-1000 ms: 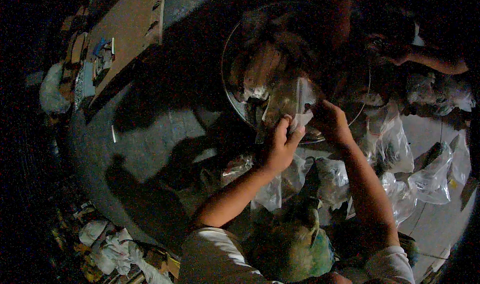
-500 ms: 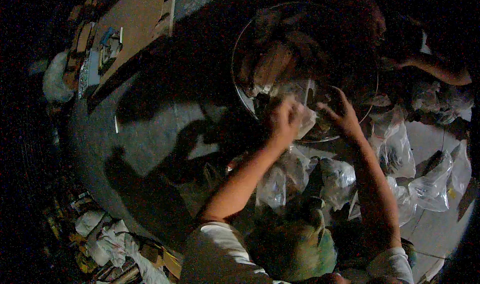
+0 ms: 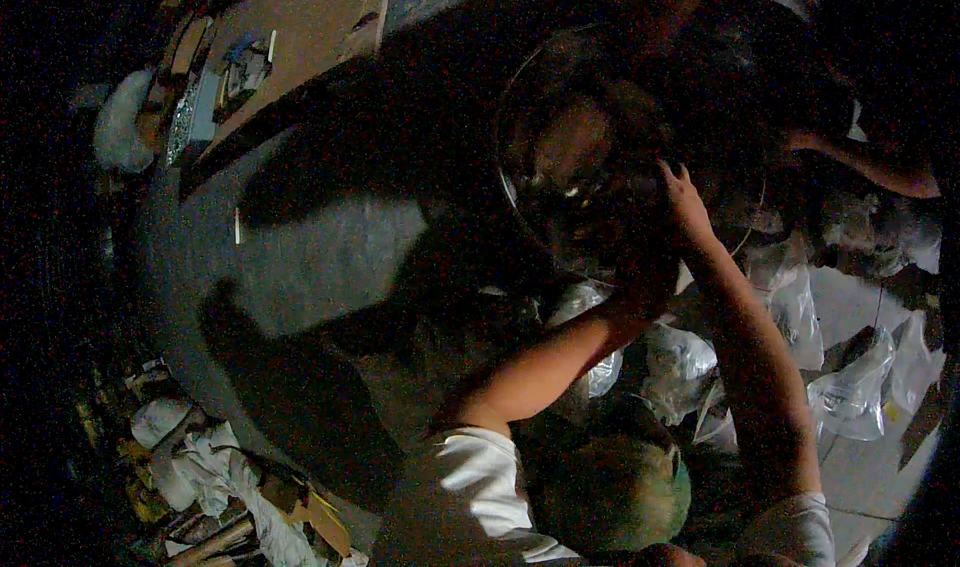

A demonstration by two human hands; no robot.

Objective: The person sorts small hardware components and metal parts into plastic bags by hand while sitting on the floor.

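Note:
A large round basin with a thin, light rim (image 3: 508, 192) stands in front of me, and brownish contents (image 3: 575, 142) show dimly inside it. My right hand (image 3: 685, 205) is over the basin's near right part. Its fingers are bent together around something too dark to make out. My left forearm reaches across to the right, and my left hand (image 3: 655, 257) is sunk in shadow just below the right one. Whether it holds anything is hidden. Filled clear plastic bags (image 3: 675, 357) lie under and between my forearms.
More clear bags (image 3: 850, 392) stand on the tiled floor to the right. Another person's arm (image 3: 865, 162) comes in from the right beyond the basin. A green rounded thing (image 3: 635, 492) is close to me. Crumpled white sacking (image 3: 215, 472) lies lower left; a wooden board (image 3: 300, 27) is upper left.
My left hand has moved right into the shadow beside my right hand, and the clear plastic it held is no longer visible. The right hand's spread fingers have drawn together.

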